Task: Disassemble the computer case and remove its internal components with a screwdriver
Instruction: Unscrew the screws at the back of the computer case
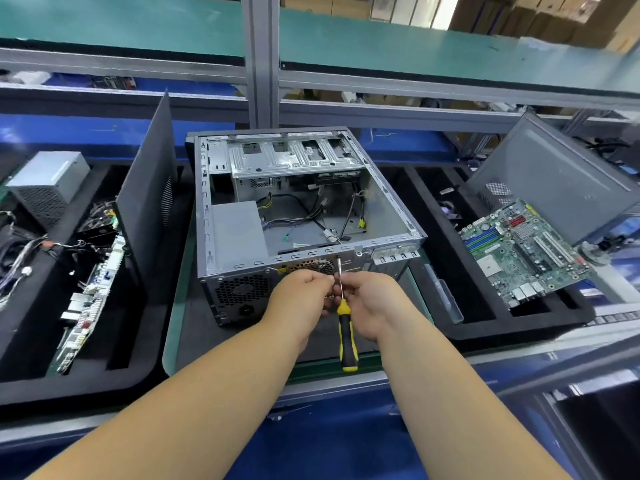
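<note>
Now at the rear of the computer case [301, 209], screwdriver [344, 317] up.
Our right hand [372, 303] curls round the shaft and collar; our left hand [299, 299] pinches near the shaft, maybe a screw, too small to tell. Long axis runs from us toward the case, tip at the rear-panel top edge, just beyond both grips. Case sits open-side up on the bench [194, 337].

My arms are bare from the bottom edge of the view up to the wrists, with no sleeve showing. My left hand [300, 296] and right hand [367, 302] are bare too: no glove, ring, watch or band.
</note>
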Motion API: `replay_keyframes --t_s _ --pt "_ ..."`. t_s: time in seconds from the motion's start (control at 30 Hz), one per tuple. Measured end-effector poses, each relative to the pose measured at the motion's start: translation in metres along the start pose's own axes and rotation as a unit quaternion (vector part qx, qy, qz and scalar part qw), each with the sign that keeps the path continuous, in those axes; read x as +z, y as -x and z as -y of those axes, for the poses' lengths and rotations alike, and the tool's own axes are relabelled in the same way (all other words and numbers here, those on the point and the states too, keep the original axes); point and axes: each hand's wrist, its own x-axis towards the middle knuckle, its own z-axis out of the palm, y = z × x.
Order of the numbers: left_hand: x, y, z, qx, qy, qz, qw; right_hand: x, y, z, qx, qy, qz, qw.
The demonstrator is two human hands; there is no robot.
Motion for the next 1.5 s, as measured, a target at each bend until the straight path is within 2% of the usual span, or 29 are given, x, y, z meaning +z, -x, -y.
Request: replay_keyframes --t_s 0.17,0.27,0.37,0.6,1.07,1.13,1.2,1.27,1.3,1.37,1.43,1.5 --pt "0.003 0.011 0.004 -0.097 0.061 0.042 0.993 -0.009 0.002 0.0 0.029 -0.058 0.033 0.997" --pt "0.0 0.013 0.018 -0.129 0.074 0.106 0.983 -0.013 -0.002 -0.004 0.023 -0.091 0.036 0.995" --pt "-0.002 0.012 0.029 -0.113 0.073 0.134 0.982 -0.014 -0.008 -0.008 -0.005 -0.105 0.011 0.994" --pt "-0.002 0.01 0.032 -0.081 0.063 0.141 0.985 -0.012 -0.009 -0.01 -0.023 -0.1 -0.002 0.995" --pt "-0.005 0.011 0.033 -0.085 0.083 0.133 0.984 -0.021 -0.003 -0.015 -0.045 -0.103 0.05 0.992" --pt "-0.005 0.012 0.032 -0.082 0.087 0.133 0.984 -0.028 -0.006 -0.019 -0.109 -0.025 0.011 0.994" --pt "-0.005 0.013 0.031 -0.076 0.098 0.135 0.983 -0.037 -0.005 -0.023 -0.218 0.084 -0.047 0.971" --pt "-0.003 0.016 0.029 -0.065 0.104 0.142 0.982 -0.045 0.0 -0.025 -0.293 0.118 -0.046 0.948" --pt "-0.001 0.018 0.028 -0.056 0.106 0.143 0.982 -0.047 0.003 -0.026 -0.303 0.132 -0.04 0.943" --pt "0.002 0.02 0.025 -0.033 0.106 0.133 0.985 -0.049 0.007 -0.031 -0.26 0.174 -0.033 0.949" --pt "0.006 0.022 0.025 -0.01 0.093 0.11 0.989 -0.046 0.012 -0.036 -0.137 0.185 -0.008 0.973" --pt "0.008 0.024 0.026 0.013 0.06 0.091 0.994 -0.044 0.019 -0.04 -0.022 0.135 0.038 0.99"
